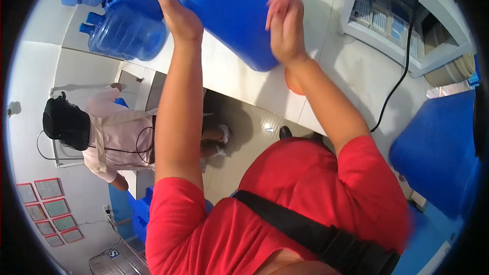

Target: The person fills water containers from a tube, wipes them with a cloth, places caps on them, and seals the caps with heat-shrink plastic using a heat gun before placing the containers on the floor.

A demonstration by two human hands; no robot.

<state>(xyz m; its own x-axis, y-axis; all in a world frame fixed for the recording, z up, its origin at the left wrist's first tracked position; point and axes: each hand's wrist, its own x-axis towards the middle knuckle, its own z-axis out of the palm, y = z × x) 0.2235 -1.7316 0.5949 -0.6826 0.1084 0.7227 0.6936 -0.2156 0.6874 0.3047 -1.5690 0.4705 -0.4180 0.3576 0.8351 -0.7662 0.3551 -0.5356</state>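
Observation:
A big blue plastic jug (234,15) with a ridged end is tilted at the top of the view, over a white tiled counter, its upper part cut off by the frame. At its ridged end is my left hand (175,12), palm and fingers against the plastic; the fingertips are partly cut off. My right hand (286,23) presses on the jug's other side with curled fingers, slightly blurred. Below my right wrist, an orange round thing (294,82) shows partly on the counter.
A clear blue water bottle (127,33) lies at the left among other blue containers. A white-framed cabinet (402,18) and a black cable (402,74) are on the right, above a large blue container (438,153). Another person (119,135) stands at the left.

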